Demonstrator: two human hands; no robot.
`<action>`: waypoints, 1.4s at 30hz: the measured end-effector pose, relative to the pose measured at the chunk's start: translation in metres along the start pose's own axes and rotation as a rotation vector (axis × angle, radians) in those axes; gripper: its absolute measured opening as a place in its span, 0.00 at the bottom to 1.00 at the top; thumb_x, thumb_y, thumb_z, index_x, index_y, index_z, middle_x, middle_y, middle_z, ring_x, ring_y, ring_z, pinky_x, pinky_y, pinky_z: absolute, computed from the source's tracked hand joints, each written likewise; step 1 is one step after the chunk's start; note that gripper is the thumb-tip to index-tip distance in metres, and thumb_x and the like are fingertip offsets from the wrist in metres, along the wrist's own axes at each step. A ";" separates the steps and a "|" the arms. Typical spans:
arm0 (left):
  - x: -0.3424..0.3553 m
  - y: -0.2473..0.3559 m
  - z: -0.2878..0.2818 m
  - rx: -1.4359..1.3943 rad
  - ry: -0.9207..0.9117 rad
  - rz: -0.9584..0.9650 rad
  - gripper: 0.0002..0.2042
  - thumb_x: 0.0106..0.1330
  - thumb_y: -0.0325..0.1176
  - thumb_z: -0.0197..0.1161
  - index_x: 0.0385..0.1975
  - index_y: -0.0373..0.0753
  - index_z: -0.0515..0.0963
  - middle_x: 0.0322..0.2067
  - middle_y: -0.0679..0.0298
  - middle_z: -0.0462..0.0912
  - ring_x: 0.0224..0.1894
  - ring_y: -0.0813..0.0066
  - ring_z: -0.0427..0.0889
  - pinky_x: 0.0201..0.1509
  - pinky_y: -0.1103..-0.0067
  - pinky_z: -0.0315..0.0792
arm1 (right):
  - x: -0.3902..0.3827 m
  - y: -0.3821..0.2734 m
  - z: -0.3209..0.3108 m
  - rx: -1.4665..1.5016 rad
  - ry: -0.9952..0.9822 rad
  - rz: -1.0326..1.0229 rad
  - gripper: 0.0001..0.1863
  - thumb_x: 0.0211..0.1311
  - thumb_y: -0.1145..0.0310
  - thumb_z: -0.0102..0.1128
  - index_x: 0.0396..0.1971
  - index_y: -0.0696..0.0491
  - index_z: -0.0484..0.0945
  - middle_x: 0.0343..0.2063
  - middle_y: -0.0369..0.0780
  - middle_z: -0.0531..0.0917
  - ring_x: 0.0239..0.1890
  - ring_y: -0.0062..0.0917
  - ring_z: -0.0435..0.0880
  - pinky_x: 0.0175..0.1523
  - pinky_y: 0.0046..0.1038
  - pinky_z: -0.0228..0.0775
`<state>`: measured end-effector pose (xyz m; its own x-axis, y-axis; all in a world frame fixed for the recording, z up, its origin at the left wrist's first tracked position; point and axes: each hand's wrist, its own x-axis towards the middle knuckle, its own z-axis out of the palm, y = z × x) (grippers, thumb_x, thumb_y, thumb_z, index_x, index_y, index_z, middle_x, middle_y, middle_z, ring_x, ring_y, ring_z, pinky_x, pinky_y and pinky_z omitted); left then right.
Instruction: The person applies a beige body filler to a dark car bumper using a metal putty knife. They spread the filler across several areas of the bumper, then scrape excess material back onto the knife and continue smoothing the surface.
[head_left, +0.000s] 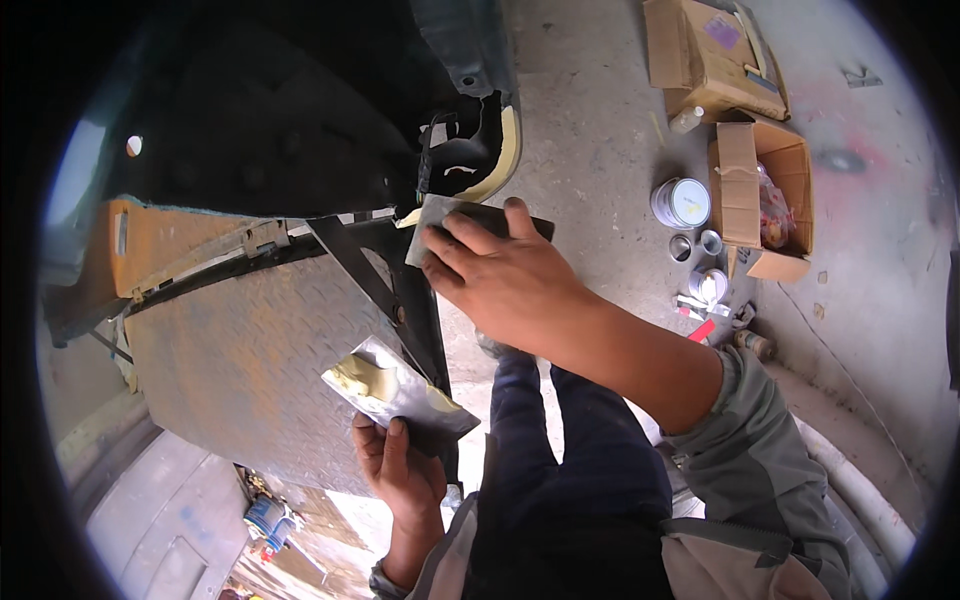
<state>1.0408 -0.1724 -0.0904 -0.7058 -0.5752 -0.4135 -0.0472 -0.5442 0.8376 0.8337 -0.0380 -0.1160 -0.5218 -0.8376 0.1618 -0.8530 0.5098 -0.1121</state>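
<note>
My right hand (500,265) grips a flat grey spreader (431,212) at the lower end of a pale yellow strip of filler (505,160) on the curved corner of a large black panel (280,120); whether the spreader touches it I cannot tell exactly. Below, my left hand (395,460) is closed on a shiny metal plate (420,400) carrying a smear of yellow paste (360,378). Beside that plate lies a rusty chequer-plate surface (240,365), bordered by dark metal bars (355,270).
At the right stand two cardboard boxes (730,170), a white tub (688,203), small cans (678,248) and a cable along the wall (860,200). The concrete floor (590,120) runs past the panel. More cans (265,515) sit at the lower left.
</note>
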 end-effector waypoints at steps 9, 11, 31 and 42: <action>0.000 -0.001 0.002 -0.019 -0.041 0.022 0.19 0.66 0.20 0.51 0.58 0.35 0.67 0.54 0.55 0.77 0.56 0.65 0.76 0.64 0.66 0.68 | -0.015 0.033 -0.027 0.101 -0.198 0.090 0.18 0.60 0.67 0.52 0.50 0.48 0.80 0.63 0.33 0.72 0.65 0.25 0.64 0.59 0.47 0.53; -0.001 -0.001 0.003 -0.016 -0.044 0.020 0.19 0.66 0.20 0.51 0.58 0.35 0.67 0.54 0.55 0.77 0.56 0.65 0.76 0.64 0.66 0.68 | -0.018 0.043 -0.029 0.123 -0.215 0.091 0.18 0.60 0.68 0.51 0.50 0.48 0.80 0.63 0.32 0.72 0.65 0.25 0.65 0.59 0.46 0.53; 0.011 0.011 0.064 -0.163 -0.020 -0.034 0.16 0.66 0.19 0.54 0.54 0.36 0.69 0.46 0.62 0.78 0.52 0.70 0.76 0.63 0.68 0.68 | -0.120 0.005 -0.018 1.123 -0.044 0.148 0.25 0.56 0.68 0.63 0.56 0.50 0.76 0.60 0.41 0.75 0.58 0.41 0.73 0.60 0.44 0.64; 0.006 -0.009 0.024 -0.037 -0.093 -0.009 0.21 0.68 0.21 0.50 0.61 0.38 0.65 0.57 0.57 0.75 0.60 0.63 0.74 0.67 0.64 0.66 | -0.042 0.055 -0.002 0.257 0.228 0.576 0.24 0.57 0.71 0.60 0.56 0.46 0.75 0.61 0.30 0.74 0.59 0.32 0.69 0.52 0.43 0.62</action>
<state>1.0202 -0.1564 -0.0919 -0.7679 -0.5121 -0.3848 -0.0290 -0.5723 0.8196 0.8082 0.0258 -0.1266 -0.9065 -0.3684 0.2062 -0.4220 0.7766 -0.4678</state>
